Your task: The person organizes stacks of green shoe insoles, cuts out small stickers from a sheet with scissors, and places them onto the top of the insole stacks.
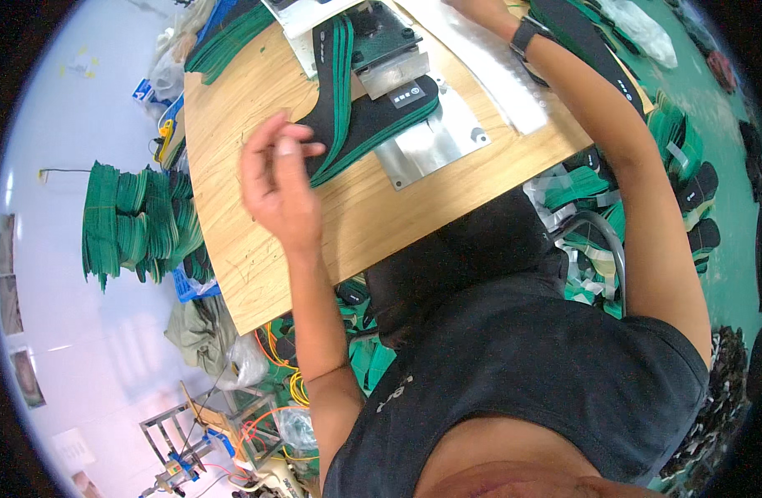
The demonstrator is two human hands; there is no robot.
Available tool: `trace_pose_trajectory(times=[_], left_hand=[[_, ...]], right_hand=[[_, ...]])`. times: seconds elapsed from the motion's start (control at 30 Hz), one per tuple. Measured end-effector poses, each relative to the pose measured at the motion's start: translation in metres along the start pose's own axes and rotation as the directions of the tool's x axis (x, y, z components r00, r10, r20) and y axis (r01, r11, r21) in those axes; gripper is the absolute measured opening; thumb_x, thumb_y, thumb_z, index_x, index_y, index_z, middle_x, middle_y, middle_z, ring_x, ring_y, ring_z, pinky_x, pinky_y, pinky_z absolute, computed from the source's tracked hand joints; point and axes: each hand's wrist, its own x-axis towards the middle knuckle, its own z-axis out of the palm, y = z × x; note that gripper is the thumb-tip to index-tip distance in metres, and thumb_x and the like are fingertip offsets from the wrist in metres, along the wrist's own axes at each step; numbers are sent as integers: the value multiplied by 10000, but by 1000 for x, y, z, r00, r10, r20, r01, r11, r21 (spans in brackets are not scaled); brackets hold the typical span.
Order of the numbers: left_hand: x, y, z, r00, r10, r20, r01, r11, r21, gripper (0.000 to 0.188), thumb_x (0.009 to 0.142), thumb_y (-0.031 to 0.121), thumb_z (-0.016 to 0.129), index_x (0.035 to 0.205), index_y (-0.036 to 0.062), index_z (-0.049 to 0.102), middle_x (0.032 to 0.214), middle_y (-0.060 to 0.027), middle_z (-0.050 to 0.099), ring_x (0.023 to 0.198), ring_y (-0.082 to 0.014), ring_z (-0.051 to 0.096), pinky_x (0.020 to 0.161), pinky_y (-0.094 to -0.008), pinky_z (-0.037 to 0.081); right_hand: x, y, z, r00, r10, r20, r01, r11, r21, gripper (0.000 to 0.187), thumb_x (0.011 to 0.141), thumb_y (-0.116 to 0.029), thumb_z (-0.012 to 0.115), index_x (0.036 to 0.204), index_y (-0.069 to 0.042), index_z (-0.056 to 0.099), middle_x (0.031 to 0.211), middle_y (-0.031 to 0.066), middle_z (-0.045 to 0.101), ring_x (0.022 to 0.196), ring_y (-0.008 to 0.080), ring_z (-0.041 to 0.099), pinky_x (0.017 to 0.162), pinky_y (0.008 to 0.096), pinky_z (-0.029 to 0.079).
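Head: left hand point(279, 181) near black-green strap point(340, 100)

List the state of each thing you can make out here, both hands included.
Wooden table: marked with scratches
Black strips with green edges: layered, bent
Metal plate: flat on the table, partly covered
Left hand: open, fingers loosely curled, contact with strips unclear
Right hand: cut off by the picture's top edge, grip unclear
Wristwatch: worn on the right wrist
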Motion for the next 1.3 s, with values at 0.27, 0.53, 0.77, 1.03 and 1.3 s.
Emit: trace_pose_trajectory(times=[0.27,0.53,0.77,1.03,1.3], left_hand=[[-46,-29,64,833,-90,545,247,944,-221,318,926,218,502,1115,-9,621,981,-90,612,871,-154,560,840,-290,439],[-47,11,55,923,-364,129,377,775,-507,316,941,276,491,1048,-3,592,767,-81,586,685,-168,542,630,-303,452],[-45,-3,29,813,-458,359,582,644,-496,497,1000,382,315,1031,-36,581,688,-97,594,627,-191,557,602,-308,475],[-65,-22,31,871,-474,134,486,784,-387,196,912,147,586,1012,-17,625,771,-87,639,665,-134,592,593,-248,476],[-81,-14,45,857,-492,150,498,722,-479,193,951,139,517,1006,-22,610,826,-98,641,678,-155,625,596,-263,498]], right_hand=[[-140,-184,-191,783,-271,559,-271,661,700,138,870,-166,626,829,-35,633,678,53,617,568,92,541,517,281,421],[-236,-163,-220,483,-581,655,-172,671,721,202,807,-179,619,700,-25,543,635,132,536,600,305,545,553,394,427],[-130,-17,-134,971,35,236,52,934,-353,276,821,-220,612,949,22,579,907,218,585,846,357,570,732,419,469],[-95,-11,-139,790,353,502,-234,929,-286,293,817,-247,624,868,41,648,744,157,628,681,237,607,640,352,470],[-207,-119,-181,814,228,534,-545,-16,838,213,888,-209,613,980,-19,581,743,23,583,594,63,500,523,194,382]])
